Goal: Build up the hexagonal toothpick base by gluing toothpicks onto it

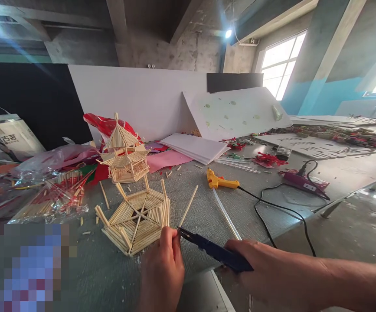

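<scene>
My left hand is closed in a pinch around the lower end of a thin wooden stick, which slants up to the right. My right hand grips a dark blue hand tool with a narrow black head. The tool's tip meets the stick right beside my left fingertips; its exact kind is unclear. Just left of the stick lies a hexagonal base of wooden sticks with short posts standing at its corners. Behind it stands a small tiered pagoda built from similar sticks.
A yellow glue gun lies right of the base, its black cord running to a purple power strip. A clear glue stick lies nearer. Plastic-wrapped stick bundles are at left, white boards behind. Stick offcuts litter the table.
</scene>
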The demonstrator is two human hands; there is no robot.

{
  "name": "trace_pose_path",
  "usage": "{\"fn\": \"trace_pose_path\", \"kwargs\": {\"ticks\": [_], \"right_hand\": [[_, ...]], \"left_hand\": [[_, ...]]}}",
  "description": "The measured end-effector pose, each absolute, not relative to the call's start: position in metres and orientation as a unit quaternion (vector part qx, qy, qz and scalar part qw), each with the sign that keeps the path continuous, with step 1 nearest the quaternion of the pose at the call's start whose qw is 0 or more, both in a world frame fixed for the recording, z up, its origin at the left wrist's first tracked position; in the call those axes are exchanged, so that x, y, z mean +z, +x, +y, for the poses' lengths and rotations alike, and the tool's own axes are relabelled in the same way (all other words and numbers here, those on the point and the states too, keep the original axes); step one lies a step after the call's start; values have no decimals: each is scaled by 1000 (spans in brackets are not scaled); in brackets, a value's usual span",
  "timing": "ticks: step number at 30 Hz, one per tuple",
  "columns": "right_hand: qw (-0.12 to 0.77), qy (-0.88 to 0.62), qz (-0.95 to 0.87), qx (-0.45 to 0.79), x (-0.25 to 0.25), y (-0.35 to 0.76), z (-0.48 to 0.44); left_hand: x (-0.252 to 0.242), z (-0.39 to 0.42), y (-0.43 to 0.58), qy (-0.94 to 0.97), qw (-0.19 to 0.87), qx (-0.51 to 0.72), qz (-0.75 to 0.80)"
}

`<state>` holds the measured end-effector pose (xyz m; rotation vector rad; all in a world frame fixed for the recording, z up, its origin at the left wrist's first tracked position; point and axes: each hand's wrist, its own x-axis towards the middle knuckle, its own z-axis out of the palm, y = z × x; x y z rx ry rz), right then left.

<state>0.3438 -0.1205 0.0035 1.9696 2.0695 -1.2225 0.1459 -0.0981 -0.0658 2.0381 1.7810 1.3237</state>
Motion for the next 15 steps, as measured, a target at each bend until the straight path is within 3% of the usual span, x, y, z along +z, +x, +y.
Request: {"fn": "trace_pose_path", "kwargs": {"ticks": [3,8,15], "right_hand": [[41,638,657,-399,7,343,-120],[36,638,666,-385,8,341,-122],[23,633,674,-379,-6,348,-123]], "left_hand": [[-67,-98,146,680,51,432,591],[-64,-97,143,659,208,415,592],[-77,-99,141,706,80,444,546]]}}
